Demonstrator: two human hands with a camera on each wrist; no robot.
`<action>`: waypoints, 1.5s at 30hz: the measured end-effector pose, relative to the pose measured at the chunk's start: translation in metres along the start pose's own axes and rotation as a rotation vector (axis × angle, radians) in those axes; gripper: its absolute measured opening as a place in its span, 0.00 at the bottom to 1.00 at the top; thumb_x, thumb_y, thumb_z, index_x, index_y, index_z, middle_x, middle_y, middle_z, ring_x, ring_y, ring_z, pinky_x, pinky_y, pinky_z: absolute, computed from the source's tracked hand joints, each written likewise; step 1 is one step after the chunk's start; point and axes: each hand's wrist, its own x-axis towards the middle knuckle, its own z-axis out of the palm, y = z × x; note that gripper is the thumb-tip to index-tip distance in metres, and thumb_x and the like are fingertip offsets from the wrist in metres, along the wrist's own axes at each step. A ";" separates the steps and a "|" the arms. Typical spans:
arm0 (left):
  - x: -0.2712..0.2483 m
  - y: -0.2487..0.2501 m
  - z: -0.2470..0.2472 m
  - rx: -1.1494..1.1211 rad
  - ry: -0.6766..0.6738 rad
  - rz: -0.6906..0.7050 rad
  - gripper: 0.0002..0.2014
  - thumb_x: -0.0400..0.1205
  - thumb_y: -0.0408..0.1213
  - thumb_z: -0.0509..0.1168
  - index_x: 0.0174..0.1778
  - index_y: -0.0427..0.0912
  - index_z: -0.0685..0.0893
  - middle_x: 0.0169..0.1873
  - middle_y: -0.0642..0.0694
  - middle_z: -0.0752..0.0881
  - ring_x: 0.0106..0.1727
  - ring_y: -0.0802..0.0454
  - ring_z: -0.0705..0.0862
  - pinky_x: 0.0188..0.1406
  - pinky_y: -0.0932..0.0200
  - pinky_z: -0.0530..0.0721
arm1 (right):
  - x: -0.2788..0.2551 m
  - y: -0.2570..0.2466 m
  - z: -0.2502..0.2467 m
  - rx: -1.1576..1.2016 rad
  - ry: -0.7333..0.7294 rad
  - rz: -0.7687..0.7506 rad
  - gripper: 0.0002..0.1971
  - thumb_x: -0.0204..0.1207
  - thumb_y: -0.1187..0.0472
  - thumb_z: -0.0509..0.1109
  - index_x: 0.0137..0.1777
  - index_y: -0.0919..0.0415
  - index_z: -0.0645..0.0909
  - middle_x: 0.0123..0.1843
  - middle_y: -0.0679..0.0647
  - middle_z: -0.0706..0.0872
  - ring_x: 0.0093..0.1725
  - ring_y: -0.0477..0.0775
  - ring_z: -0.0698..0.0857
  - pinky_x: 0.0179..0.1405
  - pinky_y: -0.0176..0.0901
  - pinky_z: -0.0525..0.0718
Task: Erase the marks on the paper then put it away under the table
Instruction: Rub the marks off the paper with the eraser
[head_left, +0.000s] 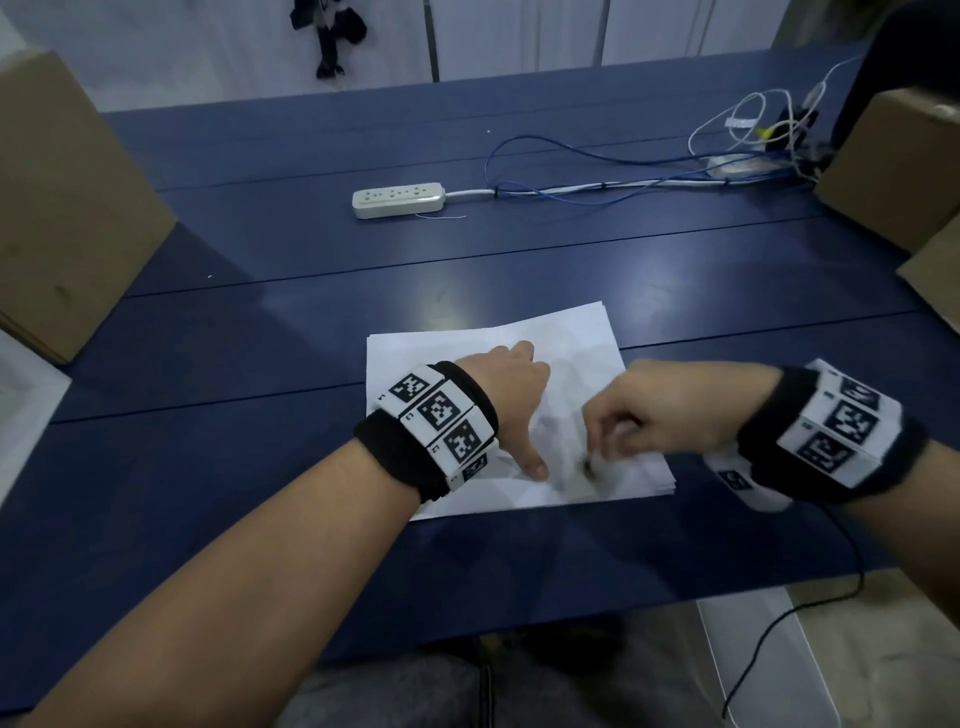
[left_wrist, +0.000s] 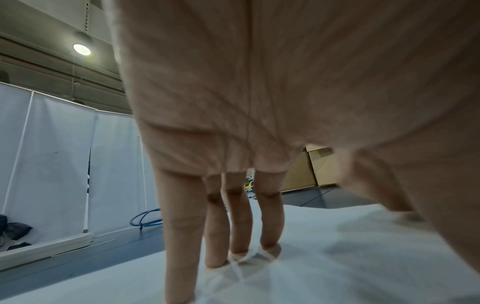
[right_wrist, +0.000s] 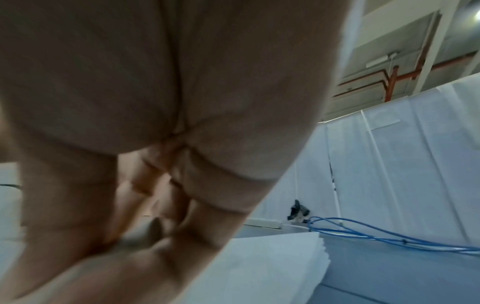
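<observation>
Blue bench (head_left: 260, 322), white screens behind. Paper stack (head_left: 566, 332) near front edge, lying flat. Left hand (head_left: 511, 387) spread, straight fingers (left_wrist: 270, 216) pressing sheet down. Right hand (head_left: 654, 410) blurred, fingers curled, pinching small eraser (head_left: 589, 464) against paper. Power strip (head_left: 399, 199), blue cable (head_left: 566, 156) farther back; cardboard boxes (head_left: 67, 208) at sides.

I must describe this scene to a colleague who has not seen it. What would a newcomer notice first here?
First, the two hands on the white paper near the front of the blue table: the left hand presses it flat, the right hand pinches a small eraser. Behind, a white power strip lies mid-table with blue cables running right.
</observation>
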 end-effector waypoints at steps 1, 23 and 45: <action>0.000 0.001 -0.001 0.001 -0.004 0.001 0.41 0.58 0.68 0.79 0.57 0.45 0.76 0.54 0.49 0.71 0.53 0.48 0.76 0.48 0.47 0.83 | 0.007 0.005 -0.005 -0.038 0.096 0.048 0.05 0.78 0.57 0.72 0.51 0.47 0.86 0.44 0.43 0.90 0.44 0.44 0.85 0.48 0.40 0.83; -0.001 0.002 -0.002 -0.012 -0.006 -0.008 0.42 0.57 0.67 0.80 0.58 0.45 0.77 0.54 0.49 0.72 0.49 0.49 0.78 0.45 0.49 0.84 | -0.006 -0.002 -0.001 0.051 -0.091 -0.014 0.04 0.75 0.57 0.76 0.48 0.48 0.88 0.42 0.38 0.91 0.42 0.37 0.85 0.45 0.32 0.82; -0.001 0.001 -0.002 -0.058 -0.041 0.030 0.48 0.60 0.63 0.81 0.75 0.55 0.71 0.57 0.48 0.69 0.60 0.45 0.76 0.56 0.44 0.83 | -0.009 0.002 -0.006 0.040 -0.071 0.034 0.05 0.76 0.58 0.75 0.47 0.47 0.88 0.42 0.39 0.91 0.38 0.34 0.83 0.40 0.26 0.77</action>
